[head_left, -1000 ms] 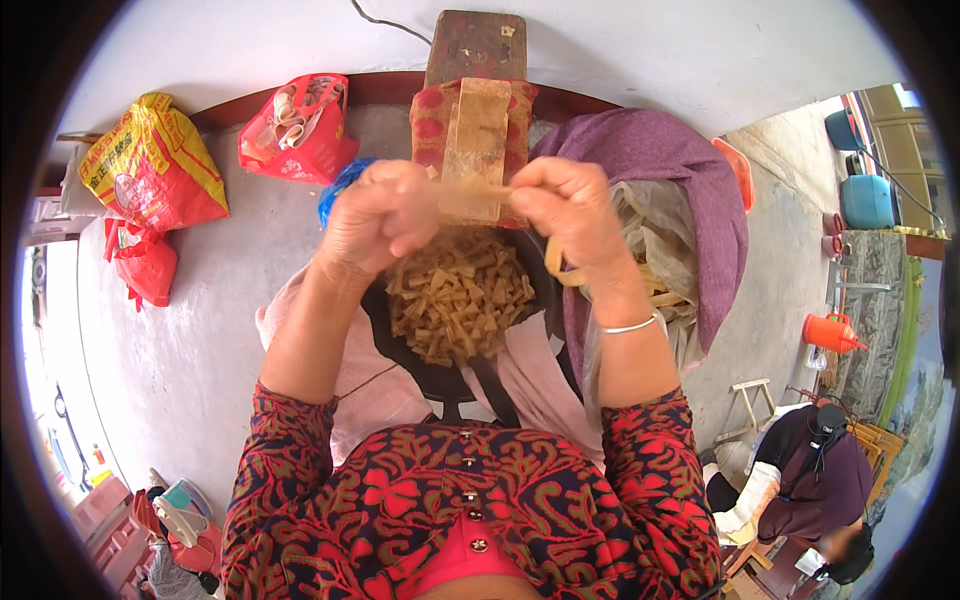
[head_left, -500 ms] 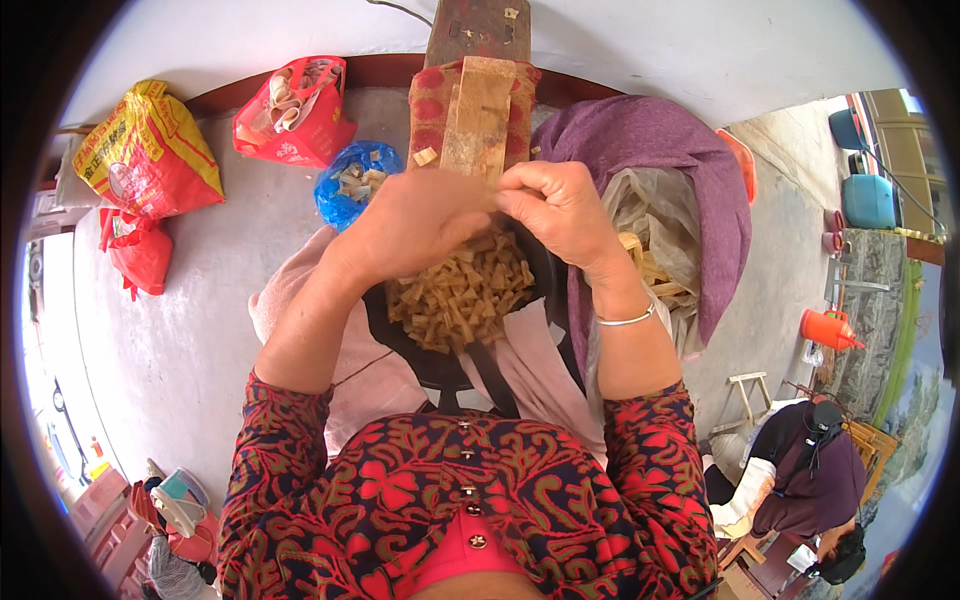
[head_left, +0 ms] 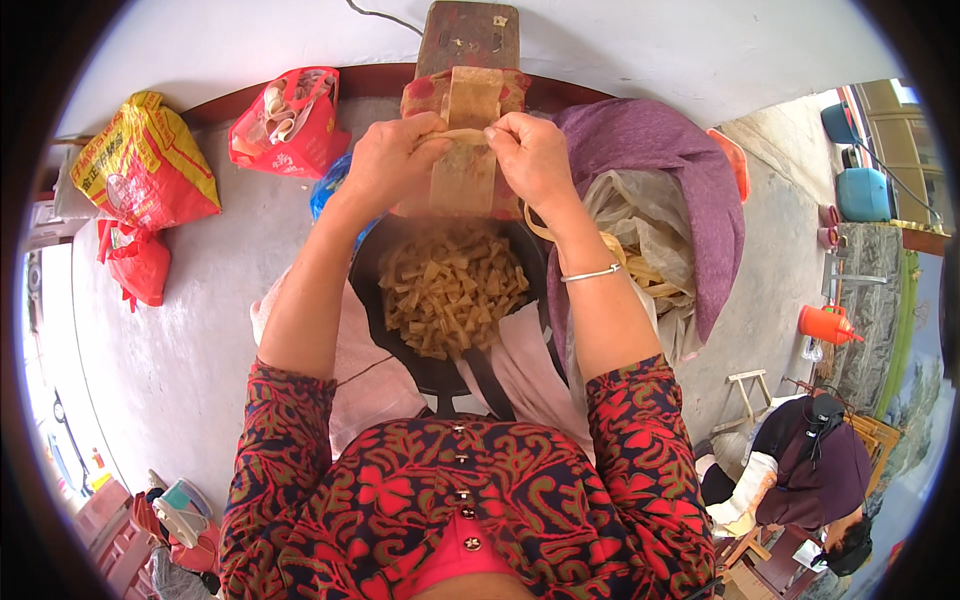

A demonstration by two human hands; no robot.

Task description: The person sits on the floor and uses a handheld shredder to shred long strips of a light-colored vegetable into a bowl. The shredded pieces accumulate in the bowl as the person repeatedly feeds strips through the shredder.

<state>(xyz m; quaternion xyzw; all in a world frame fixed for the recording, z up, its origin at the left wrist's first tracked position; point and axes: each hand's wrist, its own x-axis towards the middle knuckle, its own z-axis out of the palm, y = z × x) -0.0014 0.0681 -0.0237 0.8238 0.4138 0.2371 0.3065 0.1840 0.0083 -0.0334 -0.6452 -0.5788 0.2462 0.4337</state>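
Head camera: left hand (head_left: 398,152) and right hand (head_left: 533,155) pinch a tan strip (head_left: 464,137), seemingly stretching it, next calling for even tension.

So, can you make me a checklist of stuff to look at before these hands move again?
1. Pale strip gripped on both sides: ok, pinched by the left hand and right hand.
2. Wooden board in front of the person: ok, though whether the strip touches it, cannot tell.
3. Small pieces inside the dark pan: ok, heaped up.
4. More strips nearby: ok, in the clear plastic bag.
5. Blue bag in plain sight: not ok, the left arm partly hides it.
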